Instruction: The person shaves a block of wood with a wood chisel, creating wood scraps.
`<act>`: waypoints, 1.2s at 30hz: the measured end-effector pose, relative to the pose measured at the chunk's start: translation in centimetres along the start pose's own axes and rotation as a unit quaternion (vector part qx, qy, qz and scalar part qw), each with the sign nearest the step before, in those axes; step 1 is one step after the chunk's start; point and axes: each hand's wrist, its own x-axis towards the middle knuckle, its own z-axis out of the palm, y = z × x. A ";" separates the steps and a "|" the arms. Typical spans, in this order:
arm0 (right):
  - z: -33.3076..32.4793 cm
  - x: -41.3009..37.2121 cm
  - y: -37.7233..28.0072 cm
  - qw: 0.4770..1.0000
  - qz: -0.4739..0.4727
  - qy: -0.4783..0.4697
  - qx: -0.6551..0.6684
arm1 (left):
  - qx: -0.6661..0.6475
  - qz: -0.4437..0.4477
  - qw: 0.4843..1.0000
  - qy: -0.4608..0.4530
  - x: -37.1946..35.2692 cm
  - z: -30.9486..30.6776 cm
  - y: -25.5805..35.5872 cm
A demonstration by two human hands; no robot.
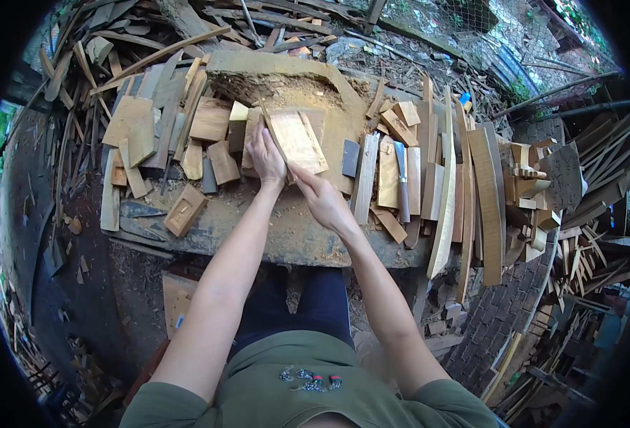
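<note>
A thin wooden strip (273, 130) stands on edge, slanting along the left side of a pale, flat wooden block (298, 140). Against the strip's left face lies my left hand (265, 155), its fingers extended upward and pressed together. My right hand (322, 199) is at the strip's near end, fingers closed around it by the block's lower corner; part of that grip is hidden. Beneath the block, another wooden board (318, 123) shows at its upper right edge. Sawdust and chips lie on the worn workbench (308, 246) around them.
Wood offcuts (210, 119) crowd the bench's left side. To the right are a blue-edged chisel-like tool (403, 187), a dark flat block (350, 158) and long curved slats (487, 207). A scrap pile (158, 43) rises beyond the bench, near wire fencing.
</note>
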 end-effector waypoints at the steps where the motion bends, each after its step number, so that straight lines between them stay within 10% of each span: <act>1: -0.5 0.4 -0.7 0.999 0.024 -0.004 -0.023 | -0.007 0.023 1.000 0.004 0.2 0.1 -0.2; 15: -0.5 2.1 -3.4 0.986 0.094 0.008 -0.140 | 0.020 0.037 0.999 0.006 0.3 0.0 0.0; 20: 1.4 -3.7 0.4 0.996 -0.036 0.076 -0.032 | 0.012 0.041 0.999 0.010 0.4 0.0 0.0; 25: -1.4 -3.1 -3.9 0.974 0.187 -0.053 -0.114 | 0.000 0.075 0.997 0.016 0.5 0.2 -0.2; 36: 0.8 -3.2 -2.1 0.989 0.131 0.014 -0.072 | 0.016 0.067 0.997 0.036 0.4 0.5 -0.1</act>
